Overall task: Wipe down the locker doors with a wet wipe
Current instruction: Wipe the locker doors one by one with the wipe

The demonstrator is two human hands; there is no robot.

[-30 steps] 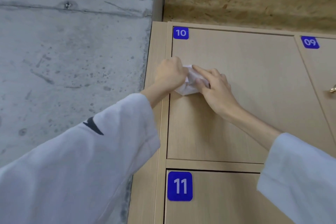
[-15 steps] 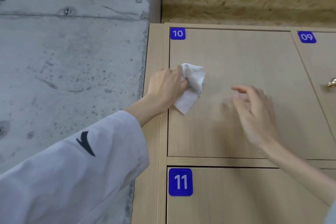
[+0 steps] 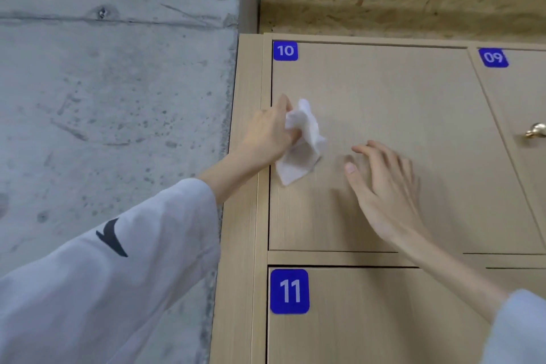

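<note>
A light wooden locker door (image 3: pixel 399 103) marked 10 fills the middle of the view. My left hand (image 3: pixel 270 133) grips a crumpled white wet wipe (image 3: pixel 304 145) near the door's left edge, and the wipe hangs down against the wood. My right hand (image 3: pixel 384 183) is just right of the wipe, in front of the same door, fingers spread and empty. Below is the door marked 11 (image 3: pixel 369 319), and at the far right the door marked 09 (image 3: pixel 526 103).
A bare concrete wall (image 3: pixel 118 97) stands to the left of the locker block. A brass knob (image 3: pixel 536 130) sticks out of door 09. A strip of chipboard (image 3: pixel 399 0) runs above the lockers.
Both hands were on the wipe a second ago. My right hand let go and pulled away to the right and down, then came back a little toward the wipe. My left hand keeps the wipe.
</note>
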